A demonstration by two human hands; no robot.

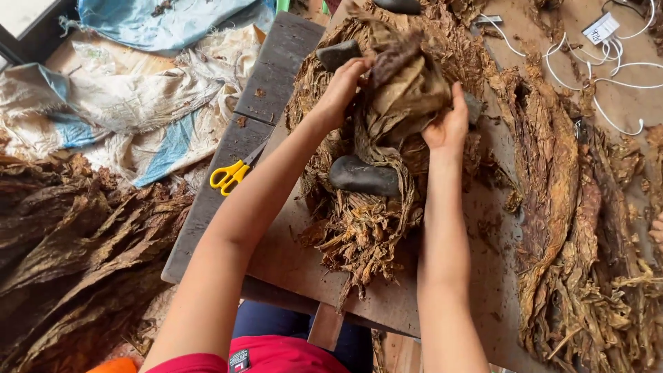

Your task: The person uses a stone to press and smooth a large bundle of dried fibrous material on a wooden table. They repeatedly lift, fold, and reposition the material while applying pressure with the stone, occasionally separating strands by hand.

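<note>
The fingertips of both hands are buried in a crumpled wad of dried tobacco leaves [404, 90], so the exact grip is hard to make out. Both arms reach forward; the left hand [342, 90] and right hand [447, 124] cup the wad from either side, above the leaf pile on the wooden board [290, 255], near a dark stone [364, 176]

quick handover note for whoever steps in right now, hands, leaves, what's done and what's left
Left hand and right hand both grip a bunch of dried brown leaves above the stack on the wooden board.
Dark stones weigh the stack down.
Yellow scissors lie untouched at the left of the board.
Done: a stack of leaves laid on the board.
Left: loose leaf piles at right and on the floor at left.
</note>
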